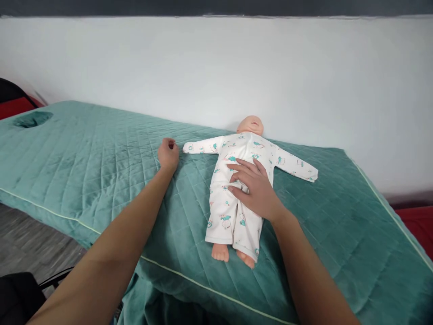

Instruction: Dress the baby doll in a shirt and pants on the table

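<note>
A baby doll (pixel 252 126) lies on its back on the green quilted bed cover (pixel 111 149), arms stretched out to both sides. It wears a white patterned top (pixel 245 144) and matching trousers (pixel 221 212), with its bare feet (pixel 220 252) sticking out below. The long sleeves cover the doll's hands. Just beyond the cuff on the left, my left hand (pixel 168 154) is curled into a loose fist, apart from the sleeve, with nothing seen in it. My right hand (pixel 255 187) rests with spread fingers over the doll's belly and waistband, hiding part of both garments.
A white wall (pixel 216 72) runs along the far side of the bed, close behind the doll's head. The cover has a face hole (pixel 33 119) at the far left. Red items (pixel 416 225) show at both sides, and a black object (pixel 20 298) stands at lower left.
</note>
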Demonstrator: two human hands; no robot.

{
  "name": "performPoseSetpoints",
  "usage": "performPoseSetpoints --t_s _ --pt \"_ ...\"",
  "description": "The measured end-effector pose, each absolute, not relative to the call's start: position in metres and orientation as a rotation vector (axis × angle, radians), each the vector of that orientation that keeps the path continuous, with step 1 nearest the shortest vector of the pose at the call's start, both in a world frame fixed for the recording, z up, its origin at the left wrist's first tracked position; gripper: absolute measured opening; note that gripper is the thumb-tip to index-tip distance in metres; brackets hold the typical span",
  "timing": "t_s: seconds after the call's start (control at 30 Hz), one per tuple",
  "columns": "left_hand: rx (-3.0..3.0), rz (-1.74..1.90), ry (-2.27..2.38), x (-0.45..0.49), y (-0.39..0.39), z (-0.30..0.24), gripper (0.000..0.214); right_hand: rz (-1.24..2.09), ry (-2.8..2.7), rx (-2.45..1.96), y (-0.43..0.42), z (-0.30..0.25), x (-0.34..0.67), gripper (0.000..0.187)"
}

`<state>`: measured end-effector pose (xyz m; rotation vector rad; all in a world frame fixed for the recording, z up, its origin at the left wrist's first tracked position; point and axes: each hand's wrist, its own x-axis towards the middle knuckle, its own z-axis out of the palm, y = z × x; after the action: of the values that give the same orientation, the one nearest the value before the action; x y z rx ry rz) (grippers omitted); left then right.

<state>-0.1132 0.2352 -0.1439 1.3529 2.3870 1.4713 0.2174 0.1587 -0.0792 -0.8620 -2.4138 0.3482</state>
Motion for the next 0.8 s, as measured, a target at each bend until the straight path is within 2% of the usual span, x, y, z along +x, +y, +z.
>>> performPoseSetpoints --t_s 0.17,0.27,0.37,0.53,0.67,0.8 --pt "1.236 1.667 2.179 -0.085 0.187 -0.135 0.024 0.4 -2.327 -0.808 0.147 -0.084 0.215 0.009" --pt "1.389 1.418 1.987 -0.051 0.123 -0.136 0.011 0.466 -2.228 -0.8 0.12 -0.096 0.216 0.027" --pt "1.614 1.15 1.807 -0.011 0.049 -0.142 0.014 0.531 -2.086 -0.871 0.08 -0.113 0.227 0.036" --pt "1.598 1.08 1.772 0.027 -0.021 -0.146 0.017 0.53 -2.066 -0.963 0.018 -0.135 0.241 0.033" --pt "1.674 0.98 1.78 0.029 -0.02 -0.144 0.011 0.289 -2.084 -1.088 0.001 -0.139 0.228 0.031" --pt "1.747 1.015 1.836 0.033 -0.014 -0.147 0.01 0.201 -2.038 -1.143 0.004 -0.136 0.21 0.021"
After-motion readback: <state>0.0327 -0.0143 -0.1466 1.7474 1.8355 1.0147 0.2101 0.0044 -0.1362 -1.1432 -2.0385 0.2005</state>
